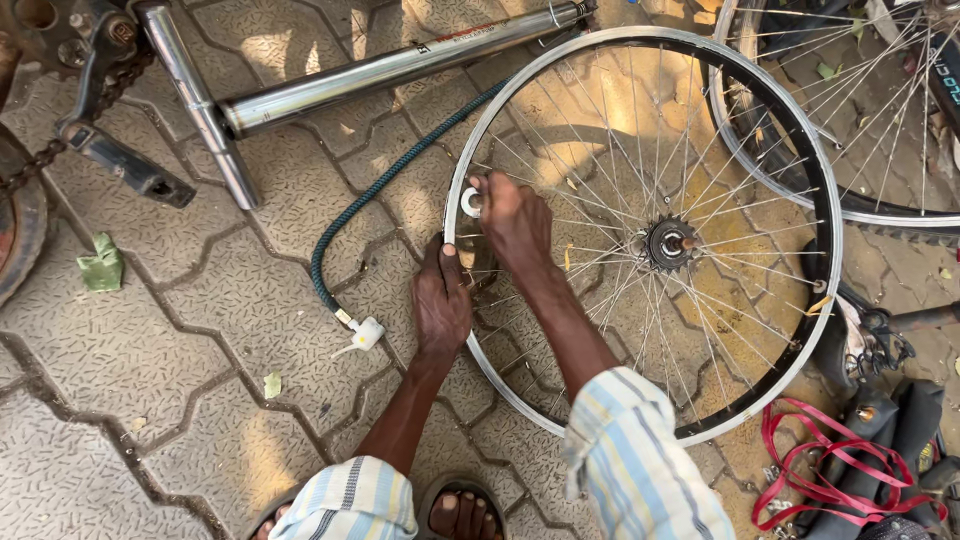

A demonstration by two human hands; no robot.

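A bare bicycle wheel rim (790, 150) with thin spokes and a sprocket hub (668, 243) lies flat on the paving. My left hand (442, 300) grips the rim's left edge from outside. My right hand (512, 218) reaches through the spokes and pinches a small white ring-shaped piece (470, 202) against the inside of the rim. Both sleeves are striped blue and white.
A chrome floor pump (400, 66) lies at the top, and its dark green hose (345, 215) ends in a white nozzle (366, 333) by my left hand. Another wheel (800, 180) is at top right. A bicycle chain and pedal (130, 170) are top left, red straps (800, 450) bottom right.
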